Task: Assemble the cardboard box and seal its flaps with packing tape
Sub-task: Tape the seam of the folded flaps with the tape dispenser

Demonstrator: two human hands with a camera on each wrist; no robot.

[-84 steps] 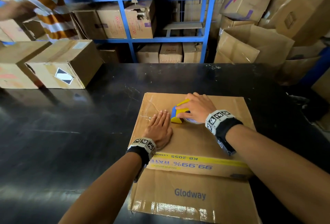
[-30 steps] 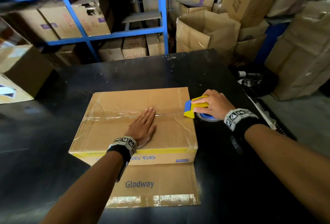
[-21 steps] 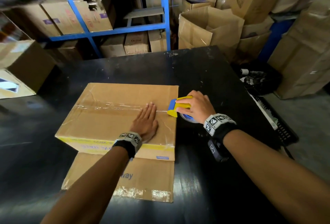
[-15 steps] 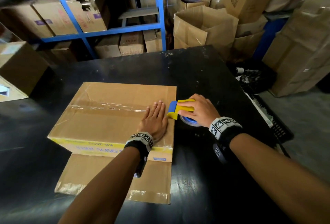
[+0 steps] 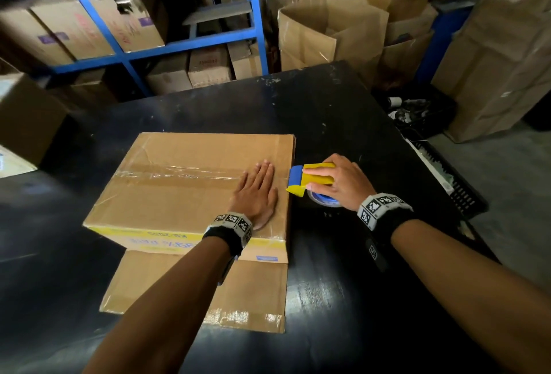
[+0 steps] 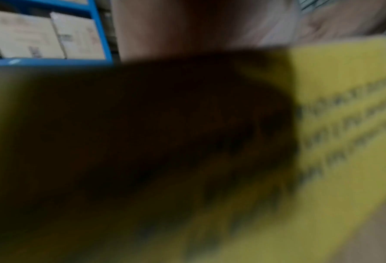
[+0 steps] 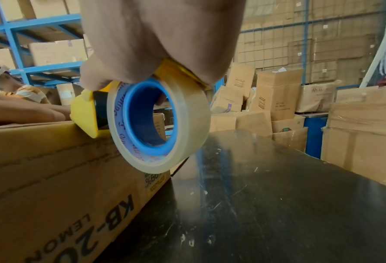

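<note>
**Tape run reaches the box edge**

The right hand [image 5: 343, 184] grips the tape dispenser [image 5: 310, 178], which has travelled from mid-seam to the right top edge of the box [image 5: 185, 195]. The left hand [image 5: 256, 195] lies flat, fingers straight, and has shifted right along the seam. Clear tape [image 5: 185, 174] now spans the top flaps. The box sits on the worktop [image 5: 357, 284]. Judgement: turn the tape down the side and cut it.
</note>
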